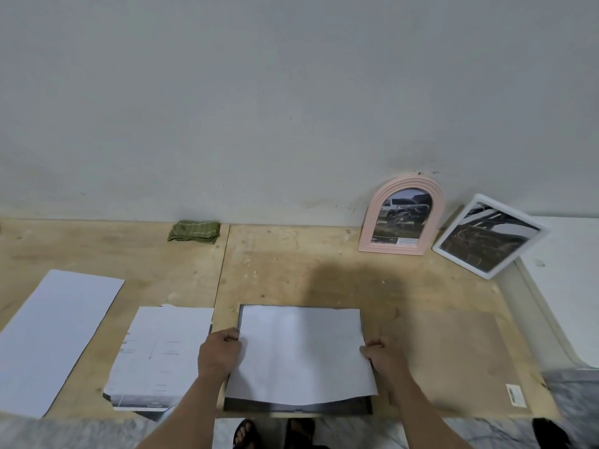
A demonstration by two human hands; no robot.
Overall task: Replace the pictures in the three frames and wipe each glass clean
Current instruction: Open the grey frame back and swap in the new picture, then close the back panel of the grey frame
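A plywood tabletop [275,273] carries a dark frame [298,408] between the fingers [230,335], paper sheets [55,338] left of them, a green cloth [193,231] beyond.

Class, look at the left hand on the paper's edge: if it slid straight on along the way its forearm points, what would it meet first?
Most likely the white sheet that the left hand already pinches, lying over the dark frame; farther along the line is uncertain.
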